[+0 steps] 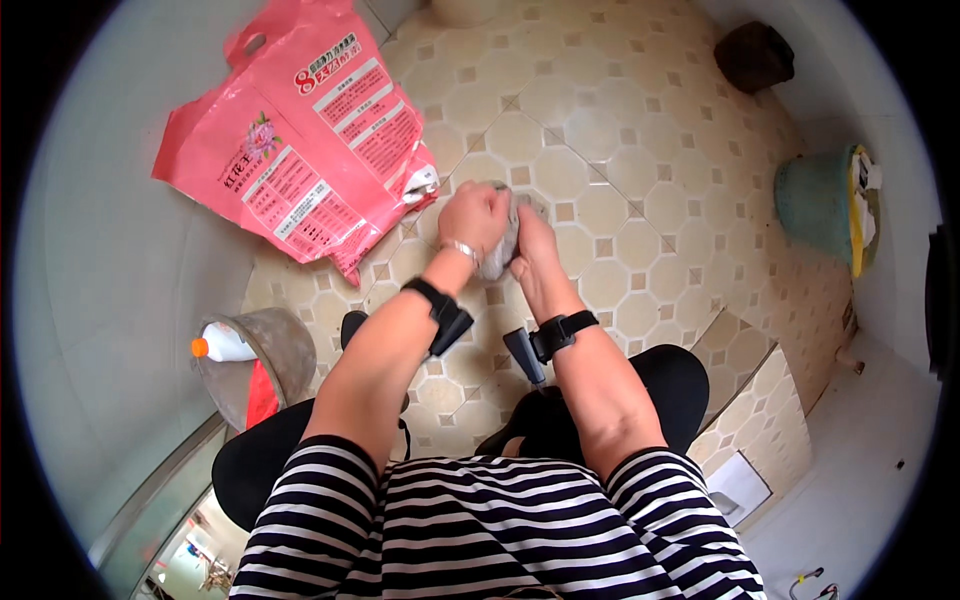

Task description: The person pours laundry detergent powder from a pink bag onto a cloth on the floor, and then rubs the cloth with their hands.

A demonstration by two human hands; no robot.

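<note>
A crumpled grey cloth (497, 263) is bunched up between my two hands, above the tiled floor (640, 250). My left hand (474, 216) has its fingers curled over the cloth's left side. On the other side, my right hand (536, 245) grips it with the fingers wrapped round and mostly hidden. The two hands are close together. Just to the left of them lies a large pink plastic bag (300, 150) with a cut-out handle and a flower print; its crumpled corner comes near my left hand.
Left of my knee, a grey bucket (290, 350) holds a white bottle (228, 344) with an orange cap and something red. A teal bucket (812, 195) with a yellow item stands against the right wall. A dark container (754, 57) is at the far right. Loose tile pieces (750, 415) lie near my right knee.
</note>
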